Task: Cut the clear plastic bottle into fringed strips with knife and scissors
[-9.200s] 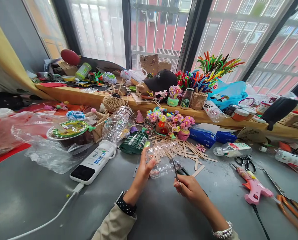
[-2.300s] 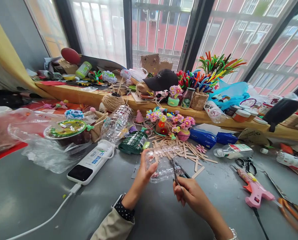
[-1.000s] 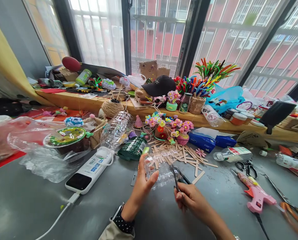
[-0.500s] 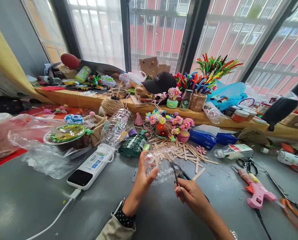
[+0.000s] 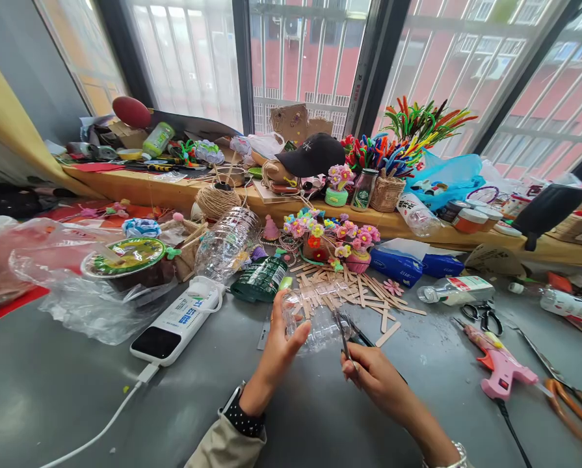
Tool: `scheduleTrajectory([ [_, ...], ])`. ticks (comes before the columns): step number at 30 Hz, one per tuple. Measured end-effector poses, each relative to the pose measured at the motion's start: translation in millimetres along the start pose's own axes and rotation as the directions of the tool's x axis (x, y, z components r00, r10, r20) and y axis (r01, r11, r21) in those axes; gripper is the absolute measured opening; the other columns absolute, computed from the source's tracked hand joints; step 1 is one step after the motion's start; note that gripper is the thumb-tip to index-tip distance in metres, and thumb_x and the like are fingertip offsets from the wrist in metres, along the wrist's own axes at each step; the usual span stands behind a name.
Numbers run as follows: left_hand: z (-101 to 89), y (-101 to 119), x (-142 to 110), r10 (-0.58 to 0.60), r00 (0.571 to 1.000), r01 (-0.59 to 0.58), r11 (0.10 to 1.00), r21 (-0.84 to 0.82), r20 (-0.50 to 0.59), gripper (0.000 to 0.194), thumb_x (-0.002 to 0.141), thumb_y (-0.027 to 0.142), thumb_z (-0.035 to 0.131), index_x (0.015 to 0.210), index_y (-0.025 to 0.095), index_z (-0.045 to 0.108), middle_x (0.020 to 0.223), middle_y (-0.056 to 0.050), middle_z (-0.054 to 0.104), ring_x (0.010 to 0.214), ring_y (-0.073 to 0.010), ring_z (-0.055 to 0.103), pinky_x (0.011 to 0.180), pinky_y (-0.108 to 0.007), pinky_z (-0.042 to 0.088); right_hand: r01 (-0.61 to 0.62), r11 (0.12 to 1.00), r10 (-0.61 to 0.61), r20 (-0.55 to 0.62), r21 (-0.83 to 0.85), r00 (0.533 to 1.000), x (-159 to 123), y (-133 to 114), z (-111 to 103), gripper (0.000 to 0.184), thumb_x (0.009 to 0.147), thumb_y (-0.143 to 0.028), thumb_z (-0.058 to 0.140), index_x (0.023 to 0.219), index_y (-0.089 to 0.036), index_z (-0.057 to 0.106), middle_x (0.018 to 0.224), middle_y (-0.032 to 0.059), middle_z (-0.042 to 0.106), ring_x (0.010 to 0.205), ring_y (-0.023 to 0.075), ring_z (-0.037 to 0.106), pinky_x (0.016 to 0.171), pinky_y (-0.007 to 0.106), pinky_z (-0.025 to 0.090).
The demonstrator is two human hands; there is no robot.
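Note:
My left hand (image 5: 279,344) grips a clear, ribbed plastic bottle section (image 5: 315,325) from its left end, thumb in front and fingers behind. The section lies on its side just above the grey table. My right hand (image 5: 369,374) is closed around a pair of dark scissors (image 5: 341,330), their blades at the right end of the plastic. The handles are mostly hidden in my fingers. A black, slim item (image 5: 362,334) shows behind my right hand; I cannot tell what it is. Wooden craft sticks (image 5: 359,292) lie scattered just beyond the plastic.
A white power bank (image 5: 173,325) with a cable is at left, near a green bottle piece (image 5: 260,279). At right lie a pink glue gun (image 5: 502,367), black-handled pliers (image 5: 483,316) and orange-handled scissors (image 5: 558,377). Craft flowers (image 5: 330,234) and a crowded wooden ledge (image 5: 271,207) stand behind.
Both hands stay almost in place, with the plastic and scissors held as before. The view has shifted slightly.

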State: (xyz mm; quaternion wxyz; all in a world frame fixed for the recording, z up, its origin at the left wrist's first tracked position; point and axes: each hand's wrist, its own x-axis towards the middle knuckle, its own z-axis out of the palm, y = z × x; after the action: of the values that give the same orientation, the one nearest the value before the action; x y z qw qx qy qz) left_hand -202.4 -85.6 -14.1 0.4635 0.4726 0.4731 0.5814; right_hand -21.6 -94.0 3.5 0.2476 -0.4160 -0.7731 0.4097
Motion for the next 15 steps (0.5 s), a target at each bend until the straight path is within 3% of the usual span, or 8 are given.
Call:
scheduleTrajectory([
  [15,-1.6,-2.9,1.4,0.008,0.999,-0.009,0.999,0.044,0.036,0.07,0.071,0.048,0.053,0.128,0.027,0.019,0.127,-0.009,0.029,0.107,-0.0271,0.042,0.089,-0.043,0.038,-0.016,1.0,0.016,-0.016,0.005,1.0,0.5,-1.0,-1.2,0.057,0.076,-0.069,0.022,0.056,-0.02,0.042,0.05,-0.0044,0.036,0.046,0.0094,0.035,0.047,0.021,0.029],
])
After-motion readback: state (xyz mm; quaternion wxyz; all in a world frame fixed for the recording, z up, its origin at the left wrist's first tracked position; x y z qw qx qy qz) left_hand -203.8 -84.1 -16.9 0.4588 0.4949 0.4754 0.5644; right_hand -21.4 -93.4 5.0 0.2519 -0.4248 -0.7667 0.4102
